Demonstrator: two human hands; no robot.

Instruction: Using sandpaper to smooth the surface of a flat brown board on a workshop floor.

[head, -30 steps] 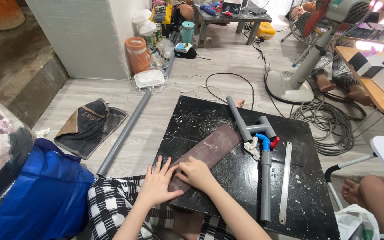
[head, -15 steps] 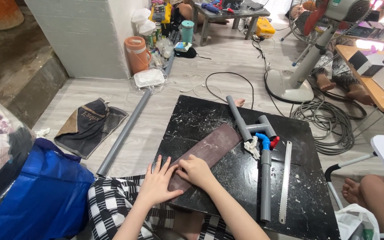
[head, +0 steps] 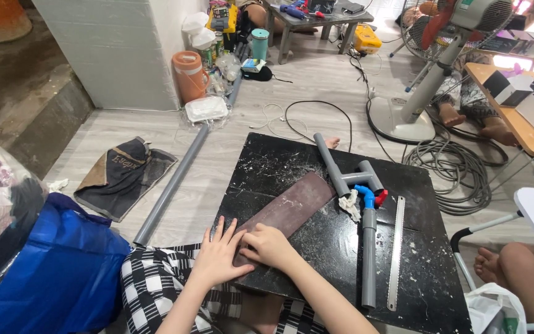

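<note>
both hands on near end of brown strip, lying diagonal on black board. left hand flat, fingers spread, pinning it; right hand curled, pressing down. pipe assembly + saw blade parked right, within reach.

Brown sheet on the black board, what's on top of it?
Both hands press on the near end of the brown sheet: the left hand flat, the right hand curled. Whatever lies under the hands is covered; the rest of the sheet is bare.
</note>
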